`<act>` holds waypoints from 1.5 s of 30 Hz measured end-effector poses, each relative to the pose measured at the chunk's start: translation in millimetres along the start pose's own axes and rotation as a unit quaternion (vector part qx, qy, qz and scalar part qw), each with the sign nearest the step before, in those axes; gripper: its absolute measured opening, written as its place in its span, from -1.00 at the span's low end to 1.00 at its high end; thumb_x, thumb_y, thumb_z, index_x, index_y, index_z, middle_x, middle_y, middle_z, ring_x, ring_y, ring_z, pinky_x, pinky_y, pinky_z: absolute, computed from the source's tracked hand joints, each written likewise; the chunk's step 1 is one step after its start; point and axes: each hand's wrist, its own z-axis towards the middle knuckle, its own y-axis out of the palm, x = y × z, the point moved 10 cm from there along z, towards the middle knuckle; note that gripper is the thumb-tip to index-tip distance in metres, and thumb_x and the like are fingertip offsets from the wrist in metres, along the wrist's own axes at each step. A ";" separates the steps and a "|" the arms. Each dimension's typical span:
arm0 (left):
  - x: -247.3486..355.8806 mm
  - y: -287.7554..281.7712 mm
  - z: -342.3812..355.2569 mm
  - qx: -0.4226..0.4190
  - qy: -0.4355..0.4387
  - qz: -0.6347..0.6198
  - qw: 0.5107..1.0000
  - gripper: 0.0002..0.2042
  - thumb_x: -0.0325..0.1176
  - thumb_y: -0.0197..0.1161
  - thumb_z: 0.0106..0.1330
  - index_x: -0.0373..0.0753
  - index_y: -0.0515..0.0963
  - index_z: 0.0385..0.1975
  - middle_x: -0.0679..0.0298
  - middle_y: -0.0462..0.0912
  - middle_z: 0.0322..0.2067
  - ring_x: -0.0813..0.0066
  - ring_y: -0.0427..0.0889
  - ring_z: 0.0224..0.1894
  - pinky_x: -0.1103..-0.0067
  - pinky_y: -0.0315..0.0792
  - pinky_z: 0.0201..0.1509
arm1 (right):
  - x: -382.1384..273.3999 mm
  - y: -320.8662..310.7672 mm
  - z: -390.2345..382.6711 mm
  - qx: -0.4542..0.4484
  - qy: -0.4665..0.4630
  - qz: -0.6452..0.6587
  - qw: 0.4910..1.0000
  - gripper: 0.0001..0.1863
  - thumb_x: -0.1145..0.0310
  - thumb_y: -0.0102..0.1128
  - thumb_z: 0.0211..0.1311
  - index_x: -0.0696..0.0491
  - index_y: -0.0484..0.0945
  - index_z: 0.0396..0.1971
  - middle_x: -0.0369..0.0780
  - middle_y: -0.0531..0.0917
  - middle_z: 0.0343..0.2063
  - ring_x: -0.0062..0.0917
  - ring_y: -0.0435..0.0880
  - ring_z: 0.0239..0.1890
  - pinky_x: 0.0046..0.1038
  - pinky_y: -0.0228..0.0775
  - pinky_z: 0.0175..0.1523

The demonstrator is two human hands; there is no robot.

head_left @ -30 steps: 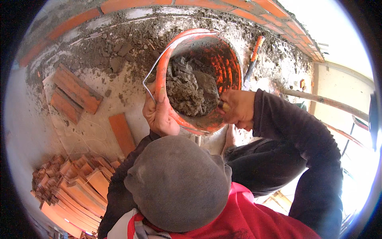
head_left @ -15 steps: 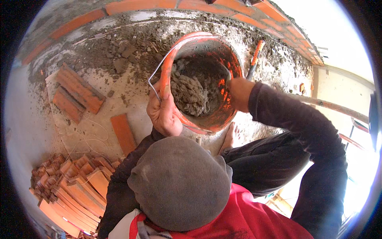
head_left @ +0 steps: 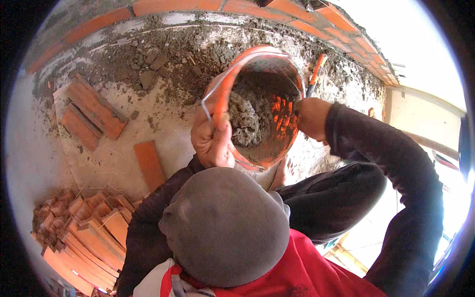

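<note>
At the lower left of the frame, a heap of thin reddish tiles point(head_left: 81, 242) lies stacked in overlapping rows, with a pale string trailing over the floor just above it. Higher up, at the left, two mortar-stained bricks point(head_left: 94, 106) lie side by side, and a single flat brick point(head_left: 149, 166) rests nearer the middle. A band of grey rubble point(head_left: 148, 64) runs along the foot of the brick wall point(head_left: 173, 6) that curves across the top. Just left of centre, the left hand point(head_left: 213, 141) is clamped on the near-left rim of the orange bucket point(head_left: 284, 119), thumb over the edge, close to the wire handle point(head_left: 204, 105). The bucket sits at upper centre, its mouth facing the camera, with lumpy grey mortar point(head_left: 246, 119) inside and smears on the ribbed inner wall. Below it, a grey cap point(head_left: 225, 227) covers the person's head, and a bare foot point(head_left: 282, 173) shows under the bucket. The right hand point(head_left: 314, 119) is curled at the bucket's right rim; whether it grips anything cannot be told. Just above it lies a tool with an orange-and-black handle point(head_left: 317, 69).
</note>
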 end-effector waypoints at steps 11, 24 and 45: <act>-38.3 -34.1 -20.2 0.087 -0.061 0.029 0.994 -0.67 -0.32 -0.02 0.33 -0.49 0.46 -0.10 0.16 0.50 -0.09 0.52 0.43 -0.15 0.59 0.25 -0.04 | -58.5 43.5 -21.3 -0.229 -0.027 0.728 0.645 -0.89 0.40 0.16 0.00 0.09 0.46 -0.50 -0.25 0.44 -0.77 -0.41 0.47 -0.77 -0.31 0.37 -0.65; -17.1 -12.4 -10.3 0.062 -0.001 -0.001 0.998 -0.74 -0.35 0.05 0.29 -0.42 0.53 -0.20 0.08 0.47 -0.02 0.39 0.41 -0.04 0.52 0.17 0.10 | 23.7 -28.0 -64.6 0.138 0.127 0.183 0.965 -0.82 0.57 -0.03 -0.11 0.26 0.50 -0.45 0.08 0.60 -0.56 -0.03 0.63 -0.39 -0.14 0.50 -0.26; -16.7 2.5 -1.5 -0.026 0.068 -0.043 0.996 -0.72 -0.35 0.04 0.30 -0.44 0.52 -0.16 0.04 0.46 0.00 0.32 0.40 0.02 0.45 0.19 0.14 | -58.9 76.5 -57.4 -0.344 0.004 0.806 0.482 -0.77 0.59 0.14 0.03 -0.02 0.31 -0.40 -0.36 0.31 -0.75 -0.66 0.32 -0.80 -0.52 0.18 -0.80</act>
